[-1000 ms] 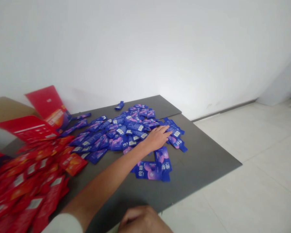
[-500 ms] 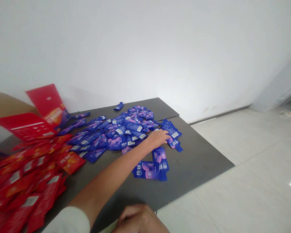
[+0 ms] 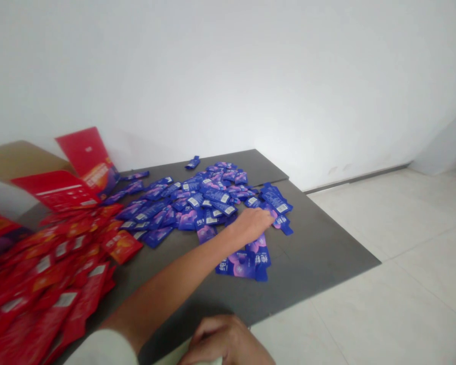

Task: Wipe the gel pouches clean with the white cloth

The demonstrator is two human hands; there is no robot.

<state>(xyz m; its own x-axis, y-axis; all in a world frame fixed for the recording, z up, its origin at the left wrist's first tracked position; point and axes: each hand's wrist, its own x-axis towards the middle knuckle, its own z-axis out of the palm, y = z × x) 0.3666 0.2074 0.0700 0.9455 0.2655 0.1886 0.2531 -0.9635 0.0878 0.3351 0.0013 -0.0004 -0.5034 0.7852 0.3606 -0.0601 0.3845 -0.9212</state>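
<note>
My left arm, in a white sleeve, reaches across the dark grey table [image 3: 319,253]. My left hand [image 3: 253,223] lies on the right edge of a heap of blue packets [image 3: 197,203], its fingers curled onto one blue packet [image 3: 279,221]. A small stack of blue packets [image 3: 247,261] lies just under the wrist. My right hand [image 3: 224,342] rests at the table's near edge, fingers bent over something pale that is mostly cut off.
A big heap of red packets [image 3: 49,274] covers the table's left side. Behind it stand open red cartons [image 3: 79,167] and a brown cardboard box [image 3: 19,154]. A white wall runs behind; pale floor tiles [image 3: 403,243] lie to the right.
My left hand's fingers went from stretched flat on the blue heap to curled, and the hand drew back slightly toward me. The right hand has stayed at the near edge.
</note>
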